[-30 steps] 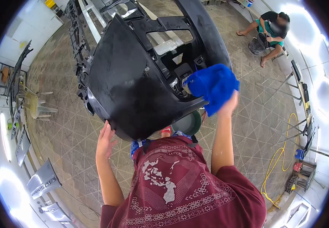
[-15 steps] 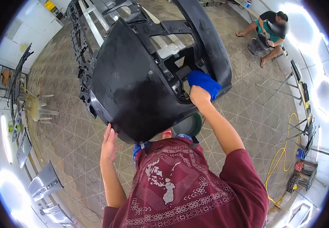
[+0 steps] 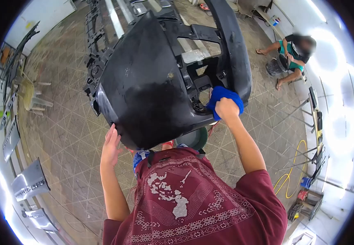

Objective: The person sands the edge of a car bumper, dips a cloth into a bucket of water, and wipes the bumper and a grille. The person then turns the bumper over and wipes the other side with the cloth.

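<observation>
A large black car bumper (image 3: 144, 81) lies in front of me, its smooth side partly dark with wetness. My right hand (image 3: 227, 108) is closed on a blue cloth (image 3: 222, 97), which rests on the bumper's right end, beside its square openings. At the bumper's lower left edge, my left hand (image 3: 111, 143) touches the rim with its fingertips, the fingers stretched out and nothing held. A green bucket (image 3: 201, 140) stands on the floor under the bumper's near edge, partly hidden by it.
A person (image 3: 301, 49) sits at the upper right with a black bucket (image 3: 278, 64). A yellow hose (image 3: 285, 179) lies on the floor at right. Plastic chairs (image 3: 30, 96) and several panels (image 3: 30, 179) line the left wall; metal stands (image 3: 308, 114) are on the right.
My right hand and the blue cloth have moved slightly right and down along the bumper's end. My left hand stays at the bumper's edge. The whole view has shifted a little.
</observation>
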Tool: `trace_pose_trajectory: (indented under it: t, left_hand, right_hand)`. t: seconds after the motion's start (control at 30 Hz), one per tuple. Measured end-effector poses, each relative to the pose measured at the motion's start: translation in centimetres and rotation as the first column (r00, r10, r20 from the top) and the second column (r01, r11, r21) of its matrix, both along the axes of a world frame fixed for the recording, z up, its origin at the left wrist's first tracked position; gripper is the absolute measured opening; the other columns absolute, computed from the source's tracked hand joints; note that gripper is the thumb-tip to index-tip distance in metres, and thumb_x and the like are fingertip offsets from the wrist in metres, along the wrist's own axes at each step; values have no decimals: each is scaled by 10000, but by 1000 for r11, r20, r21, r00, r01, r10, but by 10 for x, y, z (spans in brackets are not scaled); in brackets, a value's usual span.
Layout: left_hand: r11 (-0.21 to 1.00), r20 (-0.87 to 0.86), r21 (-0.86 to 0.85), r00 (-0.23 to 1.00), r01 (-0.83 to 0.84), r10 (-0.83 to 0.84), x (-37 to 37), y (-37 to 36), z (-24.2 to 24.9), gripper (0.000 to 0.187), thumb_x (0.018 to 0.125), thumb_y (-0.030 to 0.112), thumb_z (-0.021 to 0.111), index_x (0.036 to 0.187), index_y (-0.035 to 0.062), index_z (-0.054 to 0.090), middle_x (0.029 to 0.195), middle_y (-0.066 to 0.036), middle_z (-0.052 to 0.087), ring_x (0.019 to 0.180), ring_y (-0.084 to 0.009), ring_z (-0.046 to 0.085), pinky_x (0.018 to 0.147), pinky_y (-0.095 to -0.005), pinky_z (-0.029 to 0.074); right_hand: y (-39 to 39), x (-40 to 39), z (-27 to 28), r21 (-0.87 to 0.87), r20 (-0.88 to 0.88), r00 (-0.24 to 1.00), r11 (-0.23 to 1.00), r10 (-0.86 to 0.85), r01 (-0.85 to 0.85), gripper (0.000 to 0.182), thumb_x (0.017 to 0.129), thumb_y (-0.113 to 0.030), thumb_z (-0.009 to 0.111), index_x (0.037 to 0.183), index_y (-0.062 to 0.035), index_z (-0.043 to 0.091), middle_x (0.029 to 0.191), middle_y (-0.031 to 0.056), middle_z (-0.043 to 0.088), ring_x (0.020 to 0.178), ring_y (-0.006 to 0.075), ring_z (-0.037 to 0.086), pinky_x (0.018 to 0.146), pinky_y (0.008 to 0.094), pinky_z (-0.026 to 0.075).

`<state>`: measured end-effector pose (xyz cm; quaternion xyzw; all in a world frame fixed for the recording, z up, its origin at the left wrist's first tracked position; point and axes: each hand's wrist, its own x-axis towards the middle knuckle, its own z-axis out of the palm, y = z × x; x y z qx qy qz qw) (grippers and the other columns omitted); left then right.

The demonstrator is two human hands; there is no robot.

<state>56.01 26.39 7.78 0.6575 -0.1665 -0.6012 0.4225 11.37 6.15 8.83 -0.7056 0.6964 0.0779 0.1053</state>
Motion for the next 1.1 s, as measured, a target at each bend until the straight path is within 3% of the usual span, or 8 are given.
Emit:
trace_pose_trajectory:
  t: [0.17,0.3,0.37,0.47,0.53,0.6,0.63,1.1]
  left_hand:
    - [1000,3,-25,1000,-7,7,5,2,-7,771,1045,582,529,1666,207,265,1733,-122,181,1588,-410,170,1166,-761,148]
    - [999,67,-11,996,53,-53,3,-2,3,802,1039,582,542,1664,165,261,1713,-132,205,1578,-399,205,1169,-715,223]
    - [999,64,5,996,54,-54,0,-4,5,805,1044,565,545,1660,129,264,1700,-134,216,1570,-400,227,1165,-683,281]
    - [999,36,14,999,37,-37,4,-5,1,825,1036,584,546,1662,130,258,1709,-147,211,1577,-403,207,1170,-698,256]
    - [999,12,27,1000,19,-19,0,-6,3,849,1028,609,541,1666,134,243,1719,-156,197,1578,-413,198,1179,-719,208]
    - [1000,7,7,1000,28,-28,0,-6,8,858,1026,616,538,1668,134,235,1720,-153,193,1578,-417,196,1182,-723,191]
    - [1000,-6,-7,1000,20,-20,1,-5,9,867,1024,624,535,1670,134,227,1722,-150,188,1578,-420,194,1185,-726,173]
    - [999,23,-28,999,-23,24,-14,-5,-4,865,1036,566,543,1685,165,136,1757,-119,22,1610,-375,51,1209,-676,105]
  right_hand:
    - [23,-34,84,-125,-36,947,942,-319,312,418,901,-330,528,936,5,775,1042,290,729,1021,464,706,942,512,549]
    - [49,-99,162,-37,135,941,948,-310,317,302,867,-225,593,889,38,741,851,191,750,815,271,738,785,347,564]
    - [72,-122,180,83,779,596,975,-192,206,218,850,-116,611,941,42,731,813,77,722,800,151,687,762,275,531]
    - [78,-72,186,10,942,323,971,-88,237,246,906,-99,655,1103,44,695,922,50,718,803,139,678,764,283,535]
    - [47,-61,127,10,839,532,983,-109,186,252,934,-197,716,1042,30,704,943,87,724,851,175,682,763,337,547]
    - [12,-20,30,-489,455,877,866,155,100,242,927,-185,693,855,43,658,902,220,669,865,448,651,818,463,536]
    - [-4,-14,-27,-620,261,926,783,274,-57,198,915,-178,715,885,12,668,957,216,671,910,421,649,815,448,544]
    - [-14,22,-62,-467,-60,993,876,102,-118,116,861,-61,614,915,7,691,1054,158,651,1071,331,660,844,410,609]
